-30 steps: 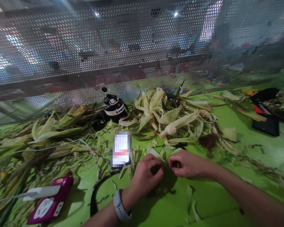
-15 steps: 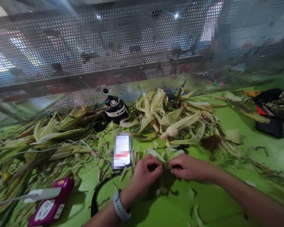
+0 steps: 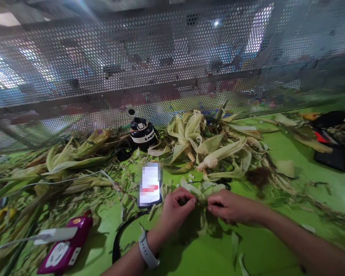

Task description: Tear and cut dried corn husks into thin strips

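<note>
Pale green and papery, a corn husk [image 3: 202, 190] is held low over the green table [image 3: 264, 245], in the near middle of the view and just to the right of a phone [image 3: 149, 184] that is propped among the scraps. The husk is gripped from both sides. On its left end the thumb and forefinger of the left hand [image 3: 176, 209] are pressed together, with the other fingers curled in. On its right end the fingertips of the right hand [image 3: 232, 207] are pinched in much the same way. A grey wristband [image 3: 146, 249] is worn on the left wrist.

The husk is judged to be very light, thin and limp. It is likely to split easily along its fibres and much less easily across them, and little slip is expected from so dry a surface. A fingertip pinch close to an edge is judged the best hold.

Behind the hands a heap of husks [image 3: 207, 142] is piled against a perforated metal screen [image 3: 161, 57].
</note>
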`<state>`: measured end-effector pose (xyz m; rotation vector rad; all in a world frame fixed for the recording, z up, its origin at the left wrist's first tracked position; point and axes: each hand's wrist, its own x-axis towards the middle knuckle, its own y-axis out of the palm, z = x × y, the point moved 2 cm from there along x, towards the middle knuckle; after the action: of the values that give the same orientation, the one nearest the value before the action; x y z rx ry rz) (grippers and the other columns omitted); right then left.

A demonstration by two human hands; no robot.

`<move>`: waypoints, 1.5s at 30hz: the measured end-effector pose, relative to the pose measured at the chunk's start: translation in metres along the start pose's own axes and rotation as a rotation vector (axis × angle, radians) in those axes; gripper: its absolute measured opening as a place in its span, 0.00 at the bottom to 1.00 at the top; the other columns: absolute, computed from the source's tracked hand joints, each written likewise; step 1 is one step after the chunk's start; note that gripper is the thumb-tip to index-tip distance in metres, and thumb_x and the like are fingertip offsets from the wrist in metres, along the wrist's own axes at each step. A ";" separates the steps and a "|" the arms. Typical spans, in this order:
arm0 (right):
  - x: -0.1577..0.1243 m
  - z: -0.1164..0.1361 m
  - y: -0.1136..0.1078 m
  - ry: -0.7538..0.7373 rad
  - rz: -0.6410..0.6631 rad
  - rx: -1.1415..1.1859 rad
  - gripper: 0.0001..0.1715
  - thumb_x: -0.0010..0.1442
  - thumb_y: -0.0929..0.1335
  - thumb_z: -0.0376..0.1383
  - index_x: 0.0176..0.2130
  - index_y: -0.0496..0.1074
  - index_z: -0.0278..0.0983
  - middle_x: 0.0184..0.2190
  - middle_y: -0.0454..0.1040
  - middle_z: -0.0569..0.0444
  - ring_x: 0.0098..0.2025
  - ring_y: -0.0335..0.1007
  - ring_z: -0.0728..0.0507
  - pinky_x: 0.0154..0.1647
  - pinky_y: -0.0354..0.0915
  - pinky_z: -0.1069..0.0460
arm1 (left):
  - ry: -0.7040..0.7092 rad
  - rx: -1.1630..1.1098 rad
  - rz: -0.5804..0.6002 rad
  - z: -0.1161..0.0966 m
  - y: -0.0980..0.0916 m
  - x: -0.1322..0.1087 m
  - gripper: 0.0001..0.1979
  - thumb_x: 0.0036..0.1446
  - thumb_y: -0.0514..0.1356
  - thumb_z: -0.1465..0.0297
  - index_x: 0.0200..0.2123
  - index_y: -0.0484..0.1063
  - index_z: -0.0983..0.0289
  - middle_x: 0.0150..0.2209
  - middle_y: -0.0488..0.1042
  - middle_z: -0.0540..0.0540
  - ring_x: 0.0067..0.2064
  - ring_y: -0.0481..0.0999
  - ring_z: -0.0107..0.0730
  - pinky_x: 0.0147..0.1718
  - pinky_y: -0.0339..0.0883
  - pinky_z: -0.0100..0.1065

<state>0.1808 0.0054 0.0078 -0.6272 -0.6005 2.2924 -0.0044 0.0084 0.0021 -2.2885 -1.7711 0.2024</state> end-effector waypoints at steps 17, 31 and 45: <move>-0.010 0.009 -0.025 -0.177 -0.206 0.250 0.18 0.62 0.64 0.44 0.27 0.67 0.34 0.35 0.66 0.54 0.34 0.63 0.49 0.35 0.62 0.54 | -0.402 -0.847 0.161 0.003 0.016 -0.006 0.20 0.45 0.69 0.63 0.38 0.65 0.64 0.24 0.71 0.46 0.22 0.65 0.18 0.21 0.55 0.22; -0.004 0.011 -0.004 -0.051 -0.109 0.451 0.23 0.63 0.61 0.48 0.25 0.64 0.36 0.22 0.60 0.60 0.22 0.51 0.52 0.23 0.50 0.56 | -0.367 -0.822 0.217 -0.002 0.012 -0.010 0.19 0.46 0.69 0.67 0.39 0.67 0.64 0.23 0.63 0.44 0.23 0.59 0.18 0.22 0.52 0.23; -0.005 0.009 -0.015 -0.232 -0.443 0.199 0.21 0.66 0.59 0.46 0.28 0.65 0.36 0.39 0.66 0.49 0.38 0.66 0.46 0.36 0.64 0.52 | -0.299 -0.644 0.186 0.002 0.009 -0.002 0.14 0.51 0.63 0.68 0.40 0.65 0.64 0.27 0.66 0.46 0.26 0.64 0.22 0.26 0.58 0.26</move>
<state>0.1865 0.0096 0.0252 -0.1143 -0.5453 1.9802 0.0027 0.0048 -0.0019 -3.0139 -1.9762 -0.0031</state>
